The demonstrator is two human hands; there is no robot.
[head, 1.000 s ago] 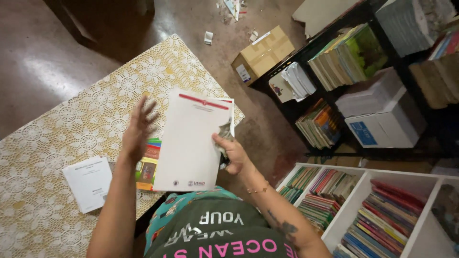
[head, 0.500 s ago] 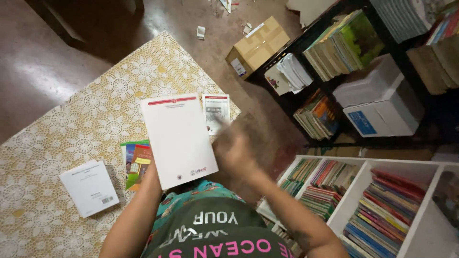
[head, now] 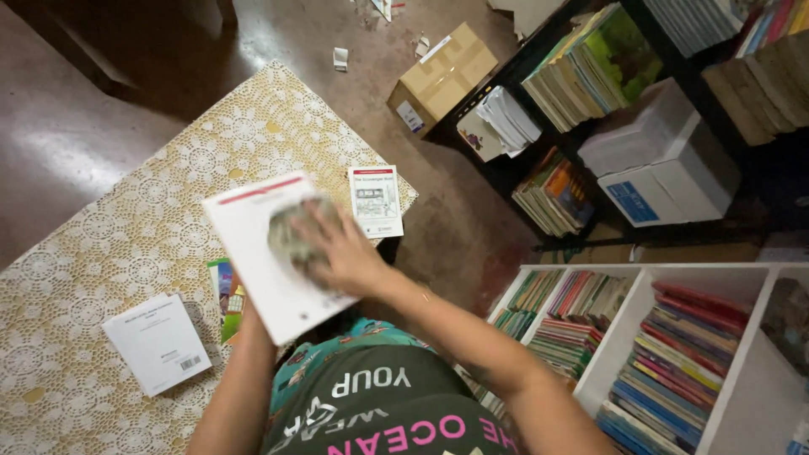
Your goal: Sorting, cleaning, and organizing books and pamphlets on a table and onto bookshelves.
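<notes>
Head view: a large white booklet [head: 261,253] is held tilted above the lace-covered table [head: 126,219], the left hand [head: 244,313] gripping its lower edge from beneath, the right hand [head: 341,253] pressing a crumpled grey cloth [head: 295,234] onto its cover. Pressing hard might buckle the thin booklet or slip it onto the colourful books [head: 226,297] below

A cloth [head: 299,232] is pressed on a large booklet [head: 270,253], flanked on the table [head: 126,219] by a small booklet [head: 376,200] right and another booklet [head: 157,343] left.
</notes>
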